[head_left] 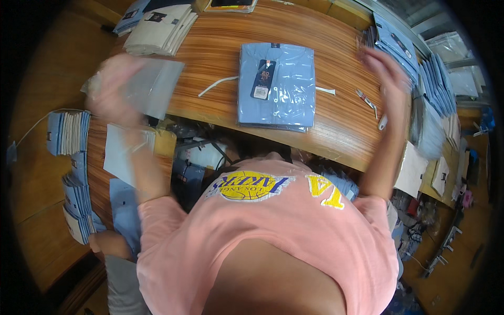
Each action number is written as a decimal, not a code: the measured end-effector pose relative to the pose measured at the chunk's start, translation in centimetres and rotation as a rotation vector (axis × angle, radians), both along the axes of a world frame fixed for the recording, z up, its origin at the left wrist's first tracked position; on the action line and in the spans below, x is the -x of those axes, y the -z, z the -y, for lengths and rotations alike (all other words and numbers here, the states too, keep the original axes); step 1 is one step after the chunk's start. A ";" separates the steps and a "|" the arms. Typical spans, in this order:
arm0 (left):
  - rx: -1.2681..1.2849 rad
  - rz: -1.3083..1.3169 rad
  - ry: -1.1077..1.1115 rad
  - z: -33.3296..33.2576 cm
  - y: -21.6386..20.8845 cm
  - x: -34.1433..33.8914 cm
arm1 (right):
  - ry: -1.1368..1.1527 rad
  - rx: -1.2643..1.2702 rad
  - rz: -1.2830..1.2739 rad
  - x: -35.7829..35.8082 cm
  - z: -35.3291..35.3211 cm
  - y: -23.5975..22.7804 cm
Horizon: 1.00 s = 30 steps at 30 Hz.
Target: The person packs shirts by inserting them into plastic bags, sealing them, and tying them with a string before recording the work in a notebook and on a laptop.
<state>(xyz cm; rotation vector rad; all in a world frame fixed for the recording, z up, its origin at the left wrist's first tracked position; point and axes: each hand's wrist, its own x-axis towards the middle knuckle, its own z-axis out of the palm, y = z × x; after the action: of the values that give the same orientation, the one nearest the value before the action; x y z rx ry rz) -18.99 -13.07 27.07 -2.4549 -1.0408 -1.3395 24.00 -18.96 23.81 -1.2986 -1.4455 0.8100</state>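
In the middle of the table lies a pile of folded light-blue shirts [289,86] in clear plastic, a dark hang tag [263,79] on the top one. A white strip [216,85] pokes out from under its left side. My left hand [116,86], smeared by motion, is over the clear plastic bags [160,86] at the table's left; its fingers cannot be made out. Raised above the table's right side, my right hand [387,73] has its fingers stretched out, with nothing visible in them. Beside it are stacked blue packed shirts [391,44].
Small snips [366,100] lie on the right of the table [344,68]. Beige folded garments [160,31] stand at the far left. More blue and white folded stacks [68,134] line the left edge. Another person's hand [110,244] rests at lower left.
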 end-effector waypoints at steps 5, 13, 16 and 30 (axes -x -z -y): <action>0.276 0.660 0.087 13.3 -10.3 15.6 | -0.819 0.111 0.166 -1.7 11.9 -9.0; 1.074 0.240 -0.281 16.6 0.2 20.8 | -1.136 0.205 0.348 2.6 15.3 -7.1; 1.293 0.079 -0.281 16.6 2.5 20.1 | -1.150 0.208 0.359 2.6 15.6 -6.4; 1.733 -0.286 0.141 12.1 2.2 12.9 | -1.199 0.258 0.126 -1.3 14.6 -3.1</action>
<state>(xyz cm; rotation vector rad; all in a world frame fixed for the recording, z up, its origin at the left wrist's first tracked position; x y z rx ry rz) -31.86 -25.15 24.83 -3.4274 -2.6010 0.3994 25.28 -33.58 26.89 -0.5316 -2.2754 1.7333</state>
